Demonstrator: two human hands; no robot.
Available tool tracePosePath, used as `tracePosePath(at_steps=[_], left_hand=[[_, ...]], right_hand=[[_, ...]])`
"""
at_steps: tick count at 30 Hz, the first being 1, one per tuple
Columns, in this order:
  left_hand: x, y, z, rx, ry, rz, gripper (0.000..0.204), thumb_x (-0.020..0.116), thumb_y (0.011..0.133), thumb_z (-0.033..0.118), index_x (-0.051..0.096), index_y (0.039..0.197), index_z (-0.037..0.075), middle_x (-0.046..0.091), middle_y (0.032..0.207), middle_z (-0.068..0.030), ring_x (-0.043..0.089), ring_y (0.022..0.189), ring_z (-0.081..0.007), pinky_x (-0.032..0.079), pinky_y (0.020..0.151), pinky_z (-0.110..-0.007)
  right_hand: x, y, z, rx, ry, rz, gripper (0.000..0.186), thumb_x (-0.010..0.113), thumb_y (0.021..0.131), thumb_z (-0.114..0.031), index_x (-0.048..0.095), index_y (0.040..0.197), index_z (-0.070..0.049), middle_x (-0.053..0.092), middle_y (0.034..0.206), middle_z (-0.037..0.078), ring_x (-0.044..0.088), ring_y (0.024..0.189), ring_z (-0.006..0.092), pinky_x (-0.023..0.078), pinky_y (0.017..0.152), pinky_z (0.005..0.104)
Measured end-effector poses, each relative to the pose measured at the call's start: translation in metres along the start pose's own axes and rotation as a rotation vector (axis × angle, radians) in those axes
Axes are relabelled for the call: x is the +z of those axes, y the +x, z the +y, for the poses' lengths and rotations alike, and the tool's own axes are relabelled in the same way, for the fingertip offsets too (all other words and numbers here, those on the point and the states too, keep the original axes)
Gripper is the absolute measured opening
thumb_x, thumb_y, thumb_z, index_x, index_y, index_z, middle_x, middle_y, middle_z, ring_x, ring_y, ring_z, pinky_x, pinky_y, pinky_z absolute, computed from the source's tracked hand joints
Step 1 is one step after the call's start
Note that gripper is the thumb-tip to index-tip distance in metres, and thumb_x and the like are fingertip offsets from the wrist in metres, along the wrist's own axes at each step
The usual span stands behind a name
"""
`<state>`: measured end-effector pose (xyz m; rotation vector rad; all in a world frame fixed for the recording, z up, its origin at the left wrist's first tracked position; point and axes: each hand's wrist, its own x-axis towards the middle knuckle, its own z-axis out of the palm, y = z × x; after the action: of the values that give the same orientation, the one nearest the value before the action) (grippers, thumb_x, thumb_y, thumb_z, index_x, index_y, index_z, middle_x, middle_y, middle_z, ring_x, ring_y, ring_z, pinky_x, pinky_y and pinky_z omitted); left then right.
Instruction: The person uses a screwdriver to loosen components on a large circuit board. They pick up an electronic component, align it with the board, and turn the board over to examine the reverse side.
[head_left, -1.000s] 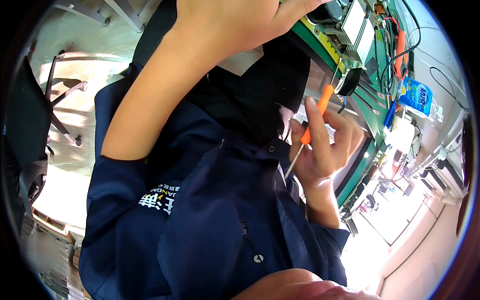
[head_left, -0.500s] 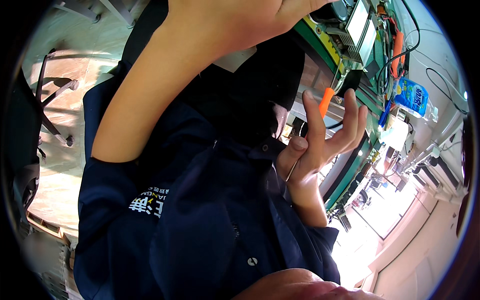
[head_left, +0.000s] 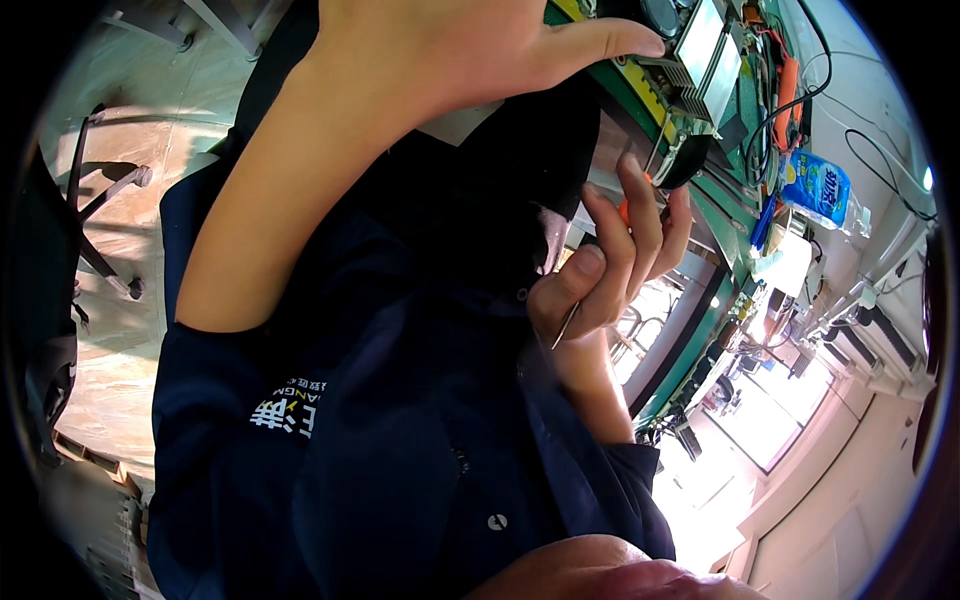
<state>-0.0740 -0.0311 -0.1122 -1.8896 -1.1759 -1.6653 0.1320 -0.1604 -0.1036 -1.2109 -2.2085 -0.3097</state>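
Observation:
My left hand [head_left: 450, 60] reaches across the top of the view, its thumb stretched out over the edge of a green circuit board [head_left: 655, 95] beside a finned metal heat sink [head_left: 705, 65]. Its other fingers are cut off by the upper edge. My right hand [head_left: 620, 250], at the board's near edge, has curled fingers round a slim orange-handled tool [head_left: 625, 212], mostly hidden by them. A thin metal rod [head_left: 567, 322] sticks out below the right thumb; I cannot tell whether it belongs to the same tool.
Beyond the board, the green bench holds an orange-handled hand tool [head_left: 788, 95], a black cable [head_left: 825, 85] and a blue-labelled bottle [head_left: 820, 190]. A wheeled chair base [head_left: 105, 195] stands on the floor at left.
My right hand has shifted slightly left and its fingers have curled further, covering more of the orange handle. My left hand has moved slightly, with more of its thumb now in view.

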Motion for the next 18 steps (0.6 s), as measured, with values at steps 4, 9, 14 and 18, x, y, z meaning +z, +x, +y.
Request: tracePosePath(at_steps=[4,9,14,18], left_hand=[[0.002,-0.001,-0.001,-0.001,-0.001,0.004,0.081,0.071,0.084,0.058,0.058,0.125,-0.01,0.066,0.116,-0.0259,0.066,0.101,-0.0402,0.053,0.085,-0.042],[0.003,-0.002,-0.002,-0.004,-0.007,-0.017,0.082,0.072,0.083,0.058,0.057,0.126,-0.01,0.066,0.117,-0.0258,0.066,0.1,-0.0404,0.053,0.083,-0.042],[0.001,0.002,-0.001,-0.055,-0.02,-0.1,0.082,0.072,0.083,0.058,0.057,0.126,-0.01,0.066,0.116,-0.0251,0.066,0.099,-0.0404,0.053,0.082,-0.042],[-0.003,0.007,0.001,-0.077,-0.014,-0.123,0.081,0.073,0.082,0.059,0.058,0.125,-0.009,0.067,0.116,-0.0246,0.067,0.1,-0.04,0.054,0.082,-0.041]], right_hand=[[0.015,-0.005,0.002,0.019,0.067,0.117,0.039,0.036,0.101,-0.017,0.067,0.102,0.007,0.07,0.112,0.025,0.05,0.13,0.0433,0.028,0.116,0.0502],[0.023,-0.01,0.004,0.043,0.083,0.156,0.042,0.031,0.103,-0.019,0.066,0.101,0.004,0.069,0.116,0.024,0.045,0.135,0.0425,0.026,0.118,0.0498],[0.037,-0.021,0.013,-0.005,-0.053,0.119,0.046,0.025,0.106,-0.025,0.064,0.102,-0.001,0.066,0.126,0.021,0.037,0.142,0.0386,0.024,0.119,0.0476],[0.02,-0.012,0.001,0.087,0.021,0.069,0.058,0.019,0.11,-0.037,0.066,0.106,-0.002,0.065,0.129,0.022,0.041,0.139,0.0379,0.025,0.118,0.0479]])
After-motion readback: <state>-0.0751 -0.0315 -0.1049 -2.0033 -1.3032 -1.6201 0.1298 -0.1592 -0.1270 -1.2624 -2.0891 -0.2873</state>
